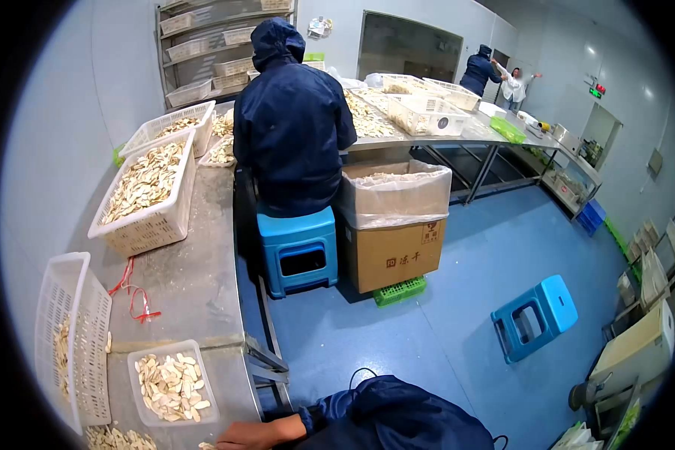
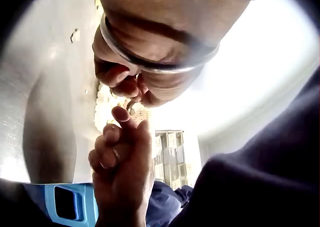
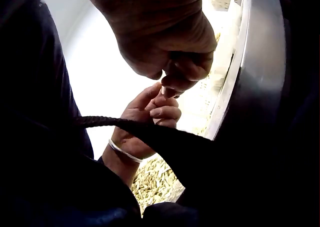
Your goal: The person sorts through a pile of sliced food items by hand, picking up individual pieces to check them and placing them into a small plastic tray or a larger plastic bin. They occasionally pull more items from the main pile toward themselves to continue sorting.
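Note:
My right hand (image 1: 251,435) reaches over the table edge at the bottom of the head view, a pale dried slice (image 1: 206,446) at its fingertips. In the right wrist view the same hand, fingers curled, meets my left hand (image 3: 150,112), which wears a bangle (image 3: 124,152). A pale sliver (image 3: 163,90) shows pinched where the fingertips of both hands meet. The left wrist view has the left hand (image 2: 150,72) above and the right below, tips nearly together. Close by stands a shallow white tray (image 1: 137,375) of pale slices, with a loose pile (image 1: 120,438) beside it.
White perforated crates (image 1: 94,330) of slices line the steel table (image 1: 195,270). A person in blue (image 1: 292,127) sits ahead on a blue stool (image 1: 300,247), next to a lined carton (image 1: 394,255). Another stool (image 1: 536,319) lies tilted on the floor. Two people stand far back.

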A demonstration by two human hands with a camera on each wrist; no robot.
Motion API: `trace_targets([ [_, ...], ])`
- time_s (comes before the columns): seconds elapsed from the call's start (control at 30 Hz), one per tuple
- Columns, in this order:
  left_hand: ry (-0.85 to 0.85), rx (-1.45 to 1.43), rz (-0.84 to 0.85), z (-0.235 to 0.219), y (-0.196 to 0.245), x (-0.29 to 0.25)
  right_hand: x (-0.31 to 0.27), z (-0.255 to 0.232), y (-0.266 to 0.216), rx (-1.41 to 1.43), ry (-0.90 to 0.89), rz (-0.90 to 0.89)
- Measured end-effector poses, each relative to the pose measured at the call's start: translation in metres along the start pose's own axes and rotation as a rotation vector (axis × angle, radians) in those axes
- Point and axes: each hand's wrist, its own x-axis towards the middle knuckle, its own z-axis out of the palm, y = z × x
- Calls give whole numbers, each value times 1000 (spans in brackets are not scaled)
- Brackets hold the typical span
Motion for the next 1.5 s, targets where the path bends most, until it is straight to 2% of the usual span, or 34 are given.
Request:
trace_targets([
  [0.1, -13, 24, 15, 0, 8, -4, 2, 0, -3, -135, -79, 58],
  [0.17, -64, 36, 69, -2, 10, -6, 2, 1, -6, -111, -55, 60],
  [0.27, 5, -11, -4, 1, 10, -7, 2, 2, -8, -77, -30, 59],
  [0.4, -84, -8, 20, -6, 9, -6, 3, 5, -12, -61, 0, 151],
  [0.57, -150, -20, -33, -15, 3, -3, 4, 9, -8, -75, 33, 113],
  [0.67, -220, -33, -74, -25, -3, 7, 6, 1, -32, -38, 46, 171],
  [0.77, -330, 308, 591, -41, -31, 19, 8, 4, -34, -72, 45, 198],
  [0.87, -382, 121, 186, -56, -46, 29, 9, 12, -23, -105, 25, 208],
  [0.97, -412, 403, 803, -54, -35, 23, 7, 20, -12, -83, 38, 153],
  [1.07, -355, 356, 762, -47, -20, 12, 8, 20, -20, -25, 26, 107],
  [1.17, -182, -32, -39, -39, 2, -6, 13, 20, -24, -3, -18, 108],
  [1.3, -181, -30, -44, -46, -8, -5, 16, 23, -22, -136, -103, 133],
  [1.4, -187, -85, -66, -49, -13, 0, 17, 23, -37, 143, -113, 207],
  [1.5, -66, -270, -90, -33, -27, 13, 22, 28, -30, -30, -102, 223],
])
